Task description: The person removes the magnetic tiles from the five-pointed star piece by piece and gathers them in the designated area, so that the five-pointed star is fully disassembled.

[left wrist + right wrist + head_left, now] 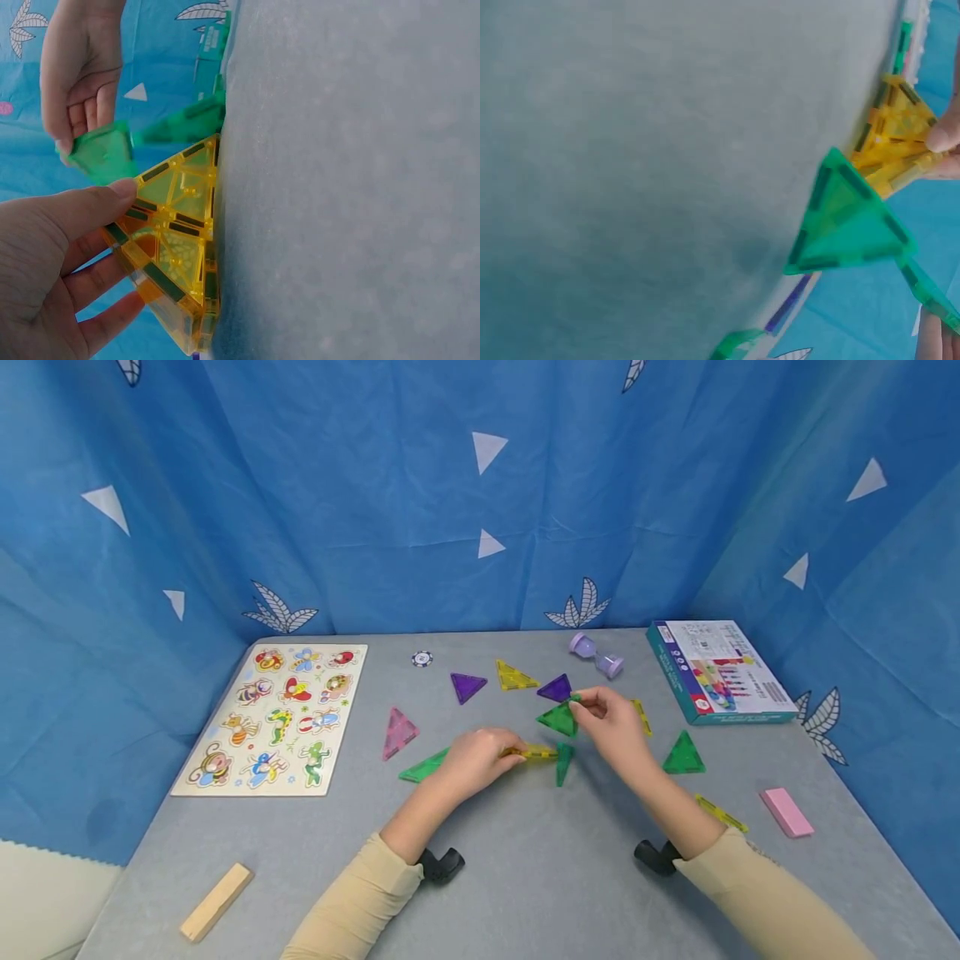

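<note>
My left hand [477,762] grips a small upright structure of yellow triangular magnetic tiles [176,225] on the table, thumb on one face and fingers behind. My right hand [613,727] pinches a green triangular magnetic tile [558,718] by its corner, raised above the table. Between the hands, a second green triangular tile [851,225] stands on edge beside the yellow structure. In the right wrist view the held tile [928,294] meets this standing tile's corner; whether they touch is unclear. Another green tile [424,766] lies left of my left hand, partly covered by it.
Purple [468,687], yellow [515,676], pink [400,732] and green [683,754] tiles lie around. An insect puzzle board [251,718] lies left, a box [723,672] right. An hourglass [597,655], poker chip [422,658], wooden block [217,902] and pink block [786,812] are also there.
</note>
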